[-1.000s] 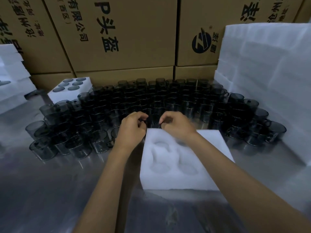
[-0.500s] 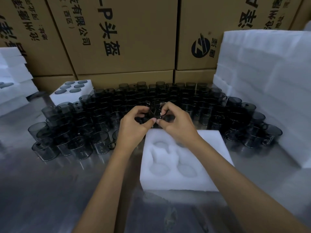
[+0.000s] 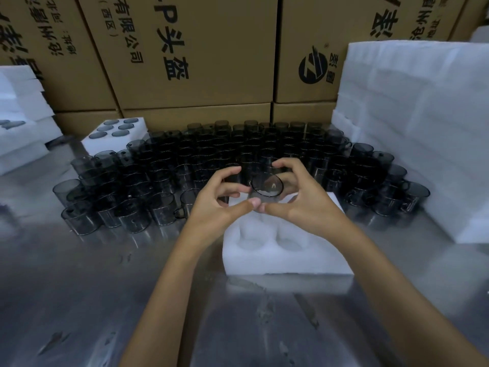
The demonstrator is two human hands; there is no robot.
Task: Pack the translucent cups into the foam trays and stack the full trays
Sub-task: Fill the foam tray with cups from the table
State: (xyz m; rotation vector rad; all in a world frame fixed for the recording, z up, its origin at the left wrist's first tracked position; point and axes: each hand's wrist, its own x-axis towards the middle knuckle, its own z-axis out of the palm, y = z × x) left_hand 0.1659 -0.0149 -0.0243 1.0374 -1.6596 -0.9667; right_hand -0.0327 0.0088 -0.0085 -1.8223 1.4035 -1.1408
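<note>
A dark translucent cup (image 3: 266, 187) is held between my left hand (image 3: 217, 205) and my right hand (image 3: 296, 197), just above the far end of a white foam tray (image 3: 288, 258). The cup tilts toward me, so its round mouth shows. Both thumbs meet under it. The tray's near two round pockets are bare; my hands hide the far ones. Behind my hands, several rows of the same cups (image 3: 164, 165) stand on the metal table (image 3: 79, 287).
A filled foam tray (image 3: 105, 140) sits at the back left, with stacked foam trays (image 3: 18, 109) further left. A tall pile of foam trays (image 3: 412, 123) stands on the right. Cardboard boxes (image 3: 201, 54) wall off the back.
My hands have lifted one cup out of the rows and drawn it back over the foam tray's far end, tipping its mouth toward me.
</note>
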